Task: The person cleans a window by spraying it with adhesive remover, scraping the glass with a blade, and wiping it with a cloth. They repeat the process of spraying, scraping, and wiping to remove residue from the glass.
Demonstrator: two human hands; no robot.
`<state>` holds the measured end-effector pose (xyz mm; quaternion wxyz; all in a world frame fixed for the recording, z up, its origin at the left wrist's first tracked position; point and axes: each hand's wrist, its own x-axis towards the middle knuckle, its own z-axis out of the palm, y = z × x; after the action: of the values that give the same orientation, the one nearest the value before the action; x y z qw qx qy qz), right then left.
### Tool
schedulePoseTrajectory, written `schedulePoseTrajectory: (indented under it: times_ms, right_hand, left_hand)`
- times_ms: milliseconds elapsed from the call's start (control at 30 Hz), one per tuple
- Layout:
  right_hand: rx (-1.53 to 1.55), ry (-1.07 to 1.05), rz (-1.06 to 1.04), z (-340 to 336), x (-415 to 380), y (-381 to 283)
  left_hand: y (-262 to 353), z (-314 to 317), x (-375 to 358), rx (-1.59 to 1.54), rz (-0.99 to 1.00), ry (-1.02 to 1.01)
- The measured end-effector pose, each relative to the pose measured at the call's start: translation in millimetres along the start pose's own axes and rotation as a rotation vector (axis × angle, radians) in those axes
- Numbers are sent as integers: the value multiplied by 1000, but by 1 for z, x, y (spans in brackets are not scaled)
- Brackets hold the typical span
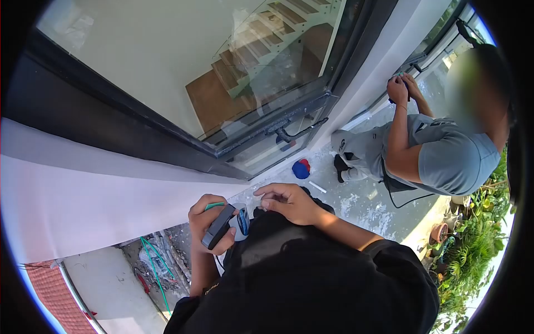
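My left hand [211, 225] is closed around a dark grey device [218, 226], with a bit of something green showing between its fingers. Beside the device, close to my fingers, is a light-coloured round item with a blue and black face [242, 221]; what bears it is unclear. My right hand [290, 204] is to the right of it, in front of my black shirt [311, 273], with fingers apart and slightly bent and nothing seen in them.
A dark-framed window [217, 151] stands ahead, with stairs behind the glass. At the right a person in grey [439, 150] holds a small dark item at another window. A blue and red object [301, 168] and a white stick [317, 187] lie on the floor. Plants [473, 253] line the right edge.
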<state>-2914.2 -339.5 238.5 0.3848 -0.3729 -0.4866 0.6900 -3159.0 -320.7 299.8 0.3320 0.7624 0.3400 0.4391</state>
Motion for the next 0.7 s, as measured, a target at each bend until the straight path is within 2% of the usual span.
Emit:
schedulePoseTrajectory:
  times_ms: [167, 300, 500, 567, 667, 700]
  right_hand:
    - [208, 41, -3, -39, -9, -37]
    - [229, 74, -116, -57, -15, -55]
    - [420, 85, -114, -97, -24, -31]
    - [404, 47, -149, -108, -28, -25]
    - [549, 48, -175, -122, -34, -20]
    - [514, 56, -164, -130, -35, -20]
  left_hand:
    - [8, 60, 38, 82, -63, -158]
    - [14, 87, 60, 182, -14, -31]
    - [26, 121, 72, 178, -36, 15]
    - [33, 131, 79, 202, -22, -34]
    - [39, 152, 87, 174, -27, -103]
    - [39, 162, 91, 159, 44, -127]
